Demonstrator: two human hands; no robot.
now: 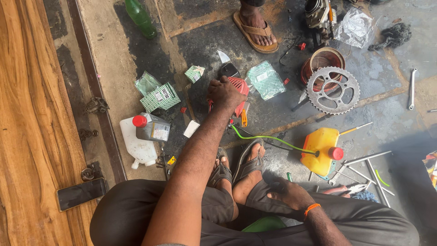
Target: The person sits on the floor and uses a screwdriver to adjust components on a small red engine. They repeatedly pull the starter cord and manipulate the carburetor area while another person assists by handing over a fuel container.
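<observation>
On the oily floor ahead of my sandals: red engine cover, rigid plastic, probably light, best held by its rim. Left hand grasping it; right hand released on knee.

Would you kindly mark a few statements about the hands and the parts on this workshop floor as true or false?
1. The left hand rests on a red engine cover. True.
2. The right hand holds the sprocket. False: it lies on the person's own leg, its grip on nothing, and the sprocket lies apart on the floor.
3. A green hose runs to the yellow tank. True.
4. The yellow tank has a blue cap. False: its cap is red.
5. A dark phone lies on the wooden surface at the left. True.
</observation>
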